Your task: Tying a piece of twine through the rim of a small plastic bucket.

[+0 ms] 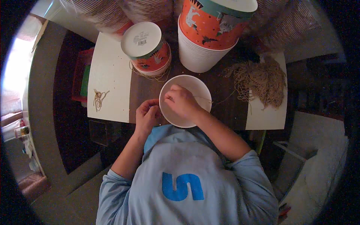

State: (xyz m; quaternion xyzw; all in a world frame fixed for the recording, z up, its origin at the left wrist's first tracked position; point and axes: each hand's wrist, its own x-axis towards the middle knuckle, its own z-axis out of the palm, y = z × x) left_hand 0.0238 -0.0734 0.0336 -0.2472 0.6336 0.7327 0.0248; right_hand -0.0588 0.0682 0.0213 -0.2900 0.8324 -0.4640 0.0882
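A white paper bucket (202, 87) stands at the table's front edge, its mouth facing up toward me. My right hand (182, 100) reaches over the rim into it, fingers pinched together near the left inner wall. A thin tan twine (202, 98) crosses the bucket's inside and runs under this hand; the fingertips seem to grip it, though the exact hold is partly hidden. Outside the left rim, my left hand (147, 112) is curled, fingertips close against the bucket wall. Whatever lies between its fingers is too small to make out.
At right lies a tangled heap of twine (264, 82). Behind the bucket rise a tall stack of white buckets (198, 54) topped by an orange one and a shorter upside-down orange bucket (150, 62). Loose twine (99, 99) rests at left. Wrapped stacks (99, 17) line the back.
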